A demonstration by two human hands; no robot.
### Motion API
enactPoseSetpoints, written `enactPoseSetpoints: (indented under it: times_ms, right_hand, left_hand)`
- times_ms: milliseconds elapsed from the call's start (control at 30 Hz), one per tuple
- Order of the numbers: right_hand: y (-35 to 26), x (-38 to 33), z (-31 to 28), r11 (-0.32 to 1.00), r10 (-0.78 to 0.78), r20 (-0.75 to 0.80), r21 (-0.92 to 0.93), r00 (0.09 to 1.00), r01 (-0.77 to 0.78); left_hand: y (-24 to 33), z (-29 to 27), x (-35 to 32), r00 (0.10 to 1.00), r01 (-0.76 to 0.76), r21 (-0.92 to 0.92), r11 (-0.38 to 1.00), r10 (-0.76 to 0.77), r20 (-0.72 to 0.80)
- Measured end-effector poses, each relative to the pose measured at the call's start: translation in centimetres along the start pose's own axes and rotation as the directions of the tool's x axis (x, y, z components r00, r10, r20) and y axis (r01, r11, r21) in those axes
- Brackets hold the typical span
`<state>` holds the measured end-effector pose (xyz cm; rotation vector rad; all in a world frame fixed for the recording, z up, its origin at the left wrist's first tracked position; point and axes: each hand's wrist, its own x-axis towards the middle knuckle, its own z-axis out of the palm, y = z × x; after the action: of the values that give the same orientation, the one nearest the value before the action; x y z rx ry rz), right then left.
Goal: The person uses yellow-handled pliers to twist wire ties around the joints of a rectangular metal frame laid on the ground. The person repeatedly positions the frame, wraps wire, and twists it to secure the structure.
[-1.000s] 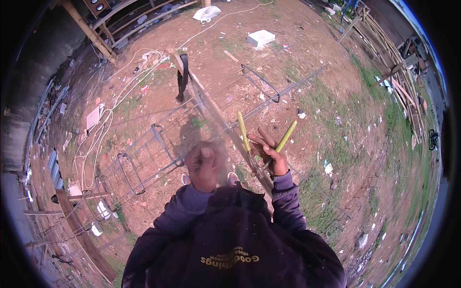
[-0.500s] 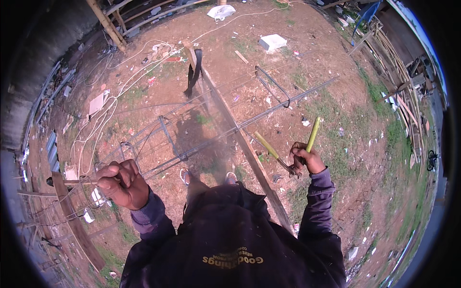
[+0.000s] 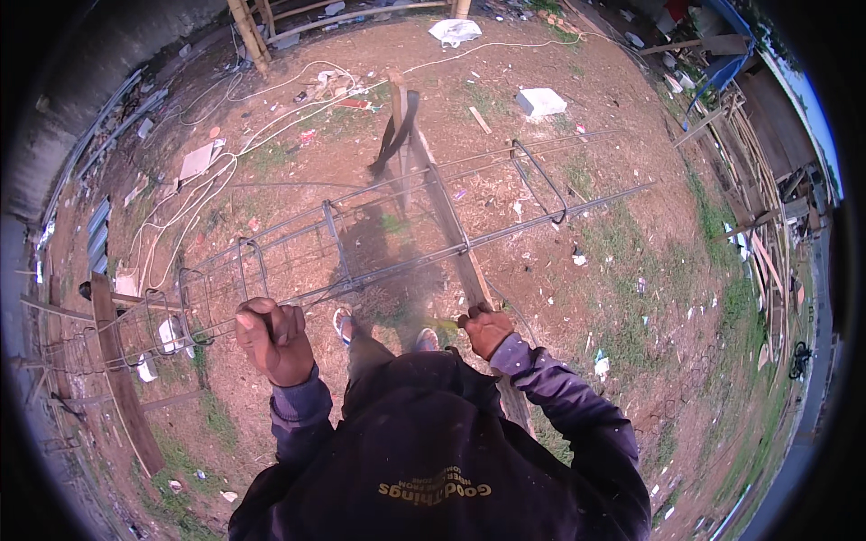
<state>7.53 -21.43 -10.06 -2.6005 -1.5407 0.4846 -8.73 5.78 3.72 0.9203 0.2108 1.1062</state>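
Observation:
My left hand [image 3: 276, 344] is raised at the near side of a long steel rebar cage [image 3: 397, 265], its fingers curled together in a pinch. Whether a thin piece sits between those fingers is too small to tell. My right hand [image 3: 488, 330] is closed around pincers [image 3: 442, 323]; only a bit of a yellow-green handle shows, pointing left, and the rest is hidden by the hand. It is beside a wooden beam [image 3: 456, 243] on which the cage rests. Several bent rectangular stirrups [image 3: 539, 185] stand along the bars, closer together toward the left.
A black strap [image 3: 394, 135] hangs at the beam's far end. Another plank [image 3: 122, 388] lies under the cage at left. Pale hose or cord [image 3: 236, 155] winds over the dirt. A white block [image 3: 541, 102] lies beyond, and timber [image 3: 753, 171] is piled at right.
My right hand has swung left and in toward my body, with the pincers turned so their spread handles no longer show. My left hand has shifted slightly right. The view has turned somewhat.

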Motion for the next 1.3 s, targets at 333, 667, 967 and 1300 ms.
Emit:
enactPoseSetpoints:
  times_ms: [333, 667, 967, 1300]
  right_hand:
    - [2.2, -1.5, 1.8, 0.973, -0.148, -0.09, -0.19, 0.985, 0.129]
    - [-3.1, -0.2, -4.1, 0.629, 0.17, -0.093, 0.777, 0.981, -0.035]
    - [-9.8, 5.8, -9.3, -0.49, 0.448, -0.064, 0.817, 0.892, 0.305]
    - [-4.7, 3.2, -11.3, 0.165, -0.242, 0.073, 0.986, 0.967, -0.033]
  left_hand:
    - [1.2, -2.2, -0.5, 0.987, 0.143, -0.329, 0.934, -0.158, -0.02]
    - [0.3, -1.8, -1.1, 0.989, 0.14, -0.376, 0.916, -0.145, 0.016]
    - [-5.1, -0.4, -3.7, 0.727, 0.483, -0.014, 0.875, -0.392, 0.563]
    - [-5.1, 2.8, 2.4, 0.721, -0.379, 0.679, 0.629, -0.259, 0.642]
